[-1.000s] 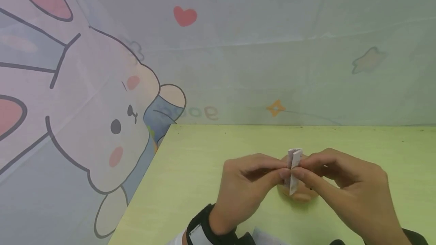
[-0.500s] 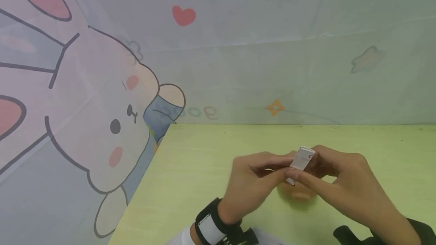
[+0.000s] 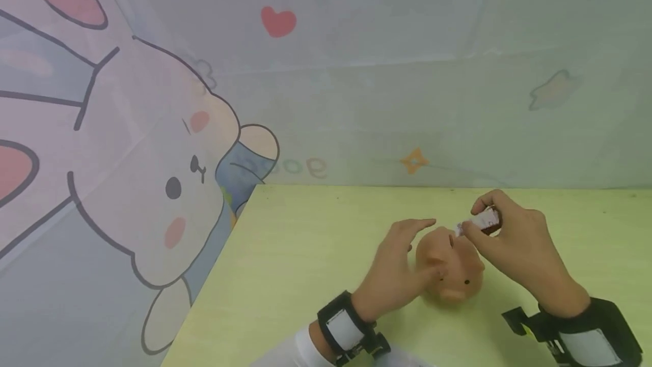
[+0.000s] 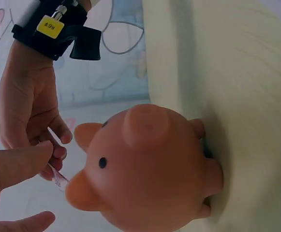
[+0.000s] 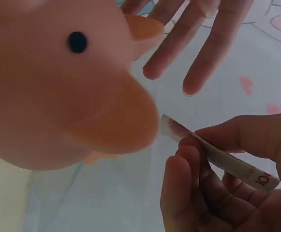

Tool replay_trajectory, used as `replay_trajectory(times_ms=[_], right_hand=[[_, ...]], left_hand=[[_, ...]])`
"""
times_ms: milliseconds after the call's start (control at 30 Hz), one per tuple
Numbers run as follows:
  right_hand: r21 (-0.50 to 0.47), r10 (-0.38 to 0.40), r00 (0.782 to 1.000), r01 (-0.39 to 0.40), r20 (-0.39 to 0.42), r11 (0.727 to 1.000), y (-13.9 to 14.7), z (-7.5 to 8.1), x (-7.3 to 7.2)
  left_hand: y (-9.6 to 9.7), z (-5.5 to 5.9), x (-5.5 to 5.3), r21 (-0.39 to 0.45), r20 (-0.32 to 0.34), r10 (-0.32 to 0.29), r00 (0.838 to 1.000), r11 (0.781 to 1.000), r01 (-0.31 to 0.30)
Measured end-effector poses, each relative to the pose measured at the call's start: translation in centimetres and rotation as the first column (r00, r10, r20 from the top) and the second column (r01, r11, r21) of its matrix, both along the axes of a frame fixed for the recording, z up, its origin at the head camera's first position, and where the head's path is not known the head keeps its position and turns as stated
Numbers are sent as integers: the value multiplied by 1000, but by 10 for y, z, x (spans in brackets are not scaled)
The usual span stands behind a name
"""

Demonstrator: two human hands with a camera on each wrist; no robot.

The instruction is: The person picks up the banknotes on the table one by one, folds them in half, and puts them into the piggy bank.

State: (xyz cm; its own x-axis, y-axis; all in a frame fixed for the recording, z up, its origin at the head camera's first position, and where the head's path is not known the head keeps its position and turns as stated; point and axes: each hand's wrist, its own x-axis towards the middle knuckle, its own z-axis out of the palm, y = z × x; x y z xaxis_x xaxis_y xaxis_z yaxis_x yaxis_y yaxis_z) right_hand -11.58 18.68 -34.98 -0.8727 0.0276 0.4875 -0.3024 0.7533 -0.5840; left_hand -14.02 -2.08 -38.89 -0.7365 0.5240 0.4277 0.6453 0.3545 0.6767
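Observation:
A pink-orange piggy bank (image 3: 460,262) stands on the table, a dark slot (image 3: 451,241) in its top; its snout and round body fill the middle of the left wrist view. My left hand (image 3: 394,273) is beside it, fingers extended and apart, the thumb reaching over its head. Between thumb and fingers my right hand (image 3: 524,254) pinches a small folded banknote (image 3: 487,219), above and right of the slot. In the right wrist view the number 10 shows on the banknote (image 5: 227,162), whose tip is near the ear (image 5: 125,121).
The light yellow-green table (image 3: 305,254) ends at a hanging cloth backdrop (image 3: 356,101) printed with a rabbit, hearts and stars. Each wrist wears a black strap with a camera mount, the right strap (image 3: 591,333) being near the table's front right.
Both hands held the folded banknote over the piggy bank. My left hand has let go and spread its fingers by the piggy bank; my right hand has moved the banknote right, uncovering the slot.

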Motion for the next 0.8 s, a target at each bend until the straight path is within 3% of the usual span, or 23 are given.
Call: replay_trajectory(times_ms=[67,200,467,500,567,700,733,800], right_hand=[[40,-9,997,6,74,999,0,-6,-5],[128,16,991,-33,129,991,-3,-15,-12],[322,7,990,-53,144,945,-19,-20,-10],[359,3,990,-54,140,932,-20,-21,-10],[473,13,996,-54,90,879,-23,-26,-10],[690,82,997,-51,-12,722,-23,-33,-13],[673,91,996,-74,10,736,-22,-32,-13],[568,108,988,-151,109,809,-17,-26,-12]], left_hand=[[3,-7,0,-83,9,8,1000,997,-7],[10,-15,2,-190,71,33,997,982,-19],[14,-22,1,-271,54,49,997,962,-32],[14,-22,1,-275,51,47,998,961,-32],[14,-23,2,-283,40,48,998,958,-34],[14,-23,2,-285,16,45,999,958,-39],[14,-23,2,-286,11,44,999,958,-39],[14,-23,2,-283,13,40,999,959,-35]])
